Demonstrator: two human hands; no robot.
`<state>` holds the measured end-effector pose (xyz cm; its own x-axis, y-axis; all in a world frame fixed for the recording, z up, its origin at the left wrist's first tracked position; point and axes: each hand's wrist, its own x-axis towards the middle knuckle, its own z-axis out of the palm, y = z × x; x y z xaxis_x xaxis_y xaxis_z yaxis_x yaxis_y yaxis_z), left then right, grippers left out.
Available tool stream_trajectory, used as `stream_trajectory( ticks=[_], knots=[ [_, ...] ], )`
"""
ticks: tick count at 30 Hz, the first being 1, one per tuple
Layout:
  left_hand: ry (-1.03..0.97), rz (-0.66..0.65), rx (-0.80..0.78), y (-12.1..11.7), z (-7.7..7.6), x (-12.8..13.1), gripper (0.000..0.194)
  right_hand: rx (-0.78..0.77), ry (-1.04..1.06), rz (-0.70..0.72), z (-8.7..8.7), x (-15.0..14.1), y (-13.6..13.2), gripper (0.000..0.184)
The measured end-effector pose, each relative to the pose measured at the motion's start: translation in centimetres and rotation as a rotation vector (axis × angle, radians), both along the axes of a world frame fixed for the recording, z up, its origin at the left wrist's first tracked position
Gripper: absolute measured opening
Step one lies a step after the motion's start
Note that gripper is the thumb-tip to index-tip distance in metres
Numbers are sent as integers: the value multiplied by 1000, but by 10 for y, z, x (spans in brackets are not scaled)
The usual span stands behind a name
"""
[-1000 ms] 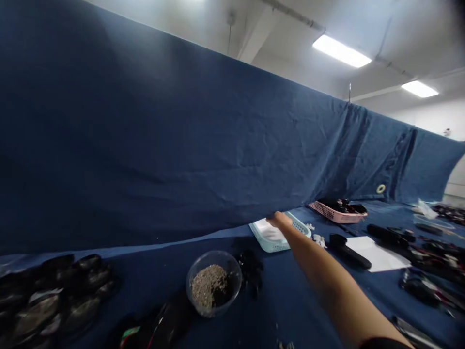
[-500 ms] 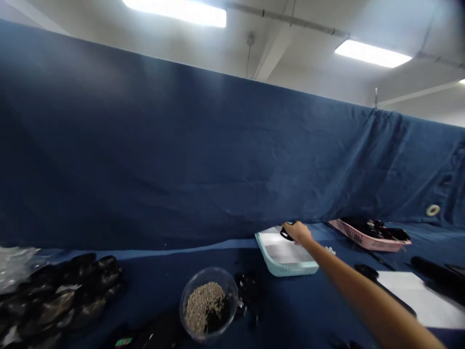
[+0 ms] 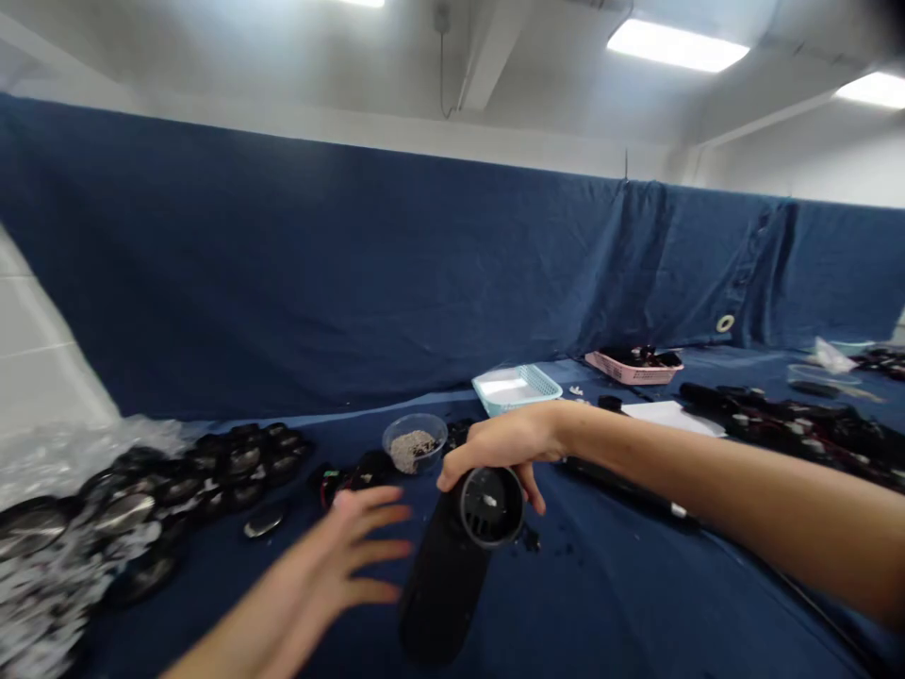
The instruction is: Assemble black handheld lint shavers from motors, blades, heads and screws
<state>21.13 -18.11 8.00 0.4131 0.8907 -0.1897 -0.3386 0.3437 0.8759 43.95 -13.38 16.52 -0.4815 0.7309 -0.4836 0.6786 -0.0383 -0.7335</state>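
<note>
My right hand (image 3: 503, 443) grips the top end of a black cylindrical device (image 3: 452, 566) that stands tilted over the blue-covered table (image 3: 608, 604); its round end cap faces me. My left hand (image 3: 346, 556) is open with fingers spread, reaching toward the cylinder's left side and a little blurred, apart from it. Just behind the hands sits a clear bowl of grey granules (image 3: 414, 443).
Several black round parts (image 3: 212, 467) lie at the left beside clear plastic wrap (image 3: 63, 528). A light blue basket (image 3: 516, 389) and a pink basket (image 3: 633, 365) stand at the back by the blue curtain (image 3: 353, 273). More black parts (image 3: 792, 420) and white paper (image 3: 668, 417) lie at the right.
My right hand has drawn back from the light blue basket to the near table and now holds the black cylinder. My left hand has come into view. The view has dropped and pulled back.
</note>
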Motion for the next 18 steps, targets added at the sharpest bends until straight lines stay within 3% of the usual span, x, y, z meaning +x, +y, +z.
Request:
stream_trajectory(
  ticks=[3, 5, 10, 14, 16, 18],
  knots=[
    [-148, -167, -112, -14, -19, 38, 72, 18, -98, 102, 3, -35, -6, 36],
    [-237, -228, -106, -17, -35, 54, 83, 74, -149, 117, 3, -47, -7, 38],
    [-305, -285, -119, -15, -60, 53, 89, 167, -217, 123, 4, -59, -7, 54],
    [-302, -243, -61, -11, -56, 41, 87, 230, -180, 88, 6, -59, -16, 66],
    [-192, -91, -19, -12, -44, 36, 82, 309, -67, 34, -2, -56, -23, 65],
    [-64, 132, 31, -18, -27, 32, 72, 374, 252, -110, -17, -51, -28, 60]
  ],
)
